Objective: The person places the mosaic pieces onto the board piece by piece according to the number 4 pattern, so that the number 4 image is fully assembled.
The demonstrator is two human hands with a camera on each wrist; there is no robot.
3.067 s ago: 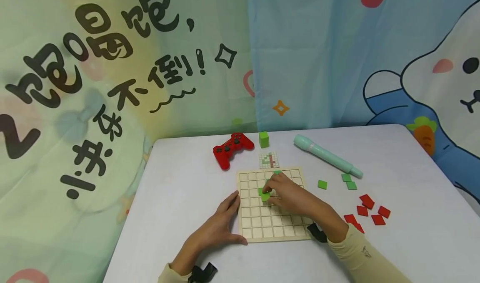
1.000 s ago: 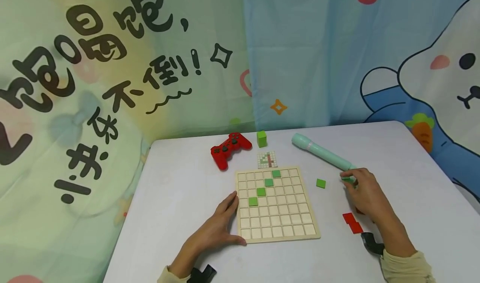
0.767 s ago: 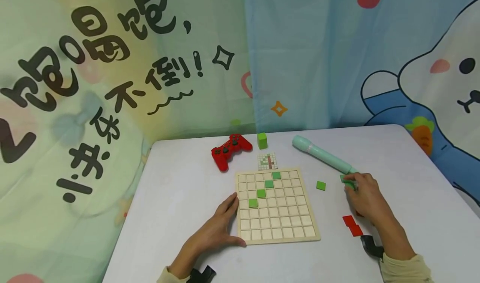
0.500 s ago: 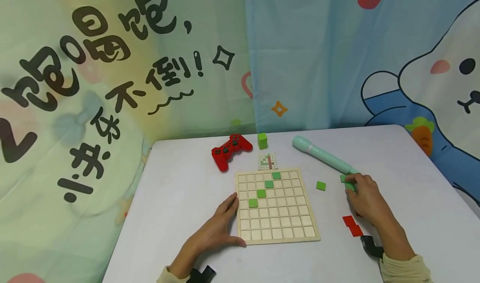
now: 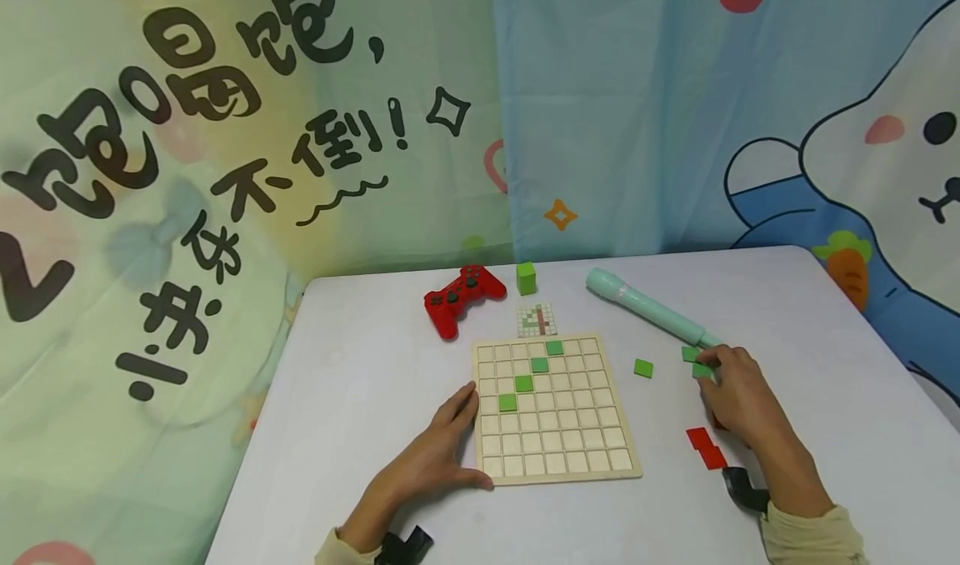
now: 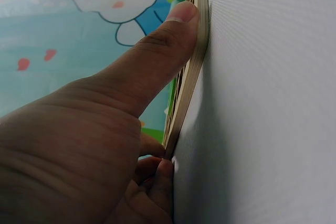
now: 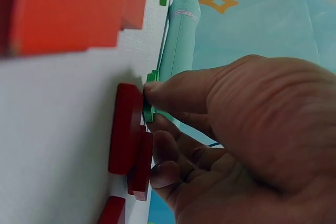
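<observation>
- Head view, nearest first: the left hand [image 5: 431, 448] lies along the board's left side, fingers fairly straight, thumb at the near corner, as it did three seconds ago.
- Board [image 5: 555, 442]: square, pale, wood-like, a raised frame around shallow grid cells. Four green tiles [image 5: 524, 383] sit in a diagonal (three seconds ago the right hand covered this area, one tile tilted beneath it).
- Red tiles [image 5: 712, 457]: flat, glossy squares, two overlapping in plain sight; the right wrist view shows more, thick-edged, close to the fingers.
- Right hand [image 5: 742, 394]: it has moved from the board to the loose pieces at the right, and now pinches a green tile [image 5: 701, 371] between thumb and finger, low by the bench [image 5: 360, 365]. That suggests the fourth placement is finished and a fifth piece is being taken up.
- Two more loose tiles [image 5: 643, 368] lie right of the board, one just beside the pinched piece.
- Card [image 5: 536, 320]: small, printed with a green-and-red grid pattern (probably the model).
- Wand [image 5: 648, 312]: smooth, mint, tapering towards the right hand.
- Controller [image 5: 459, 297], red with dark buttons, and a bright green cube [image 5: 527, 279].
- Curtain [image 5: 585, 132]: printed cloth, softly creased.
</observation>
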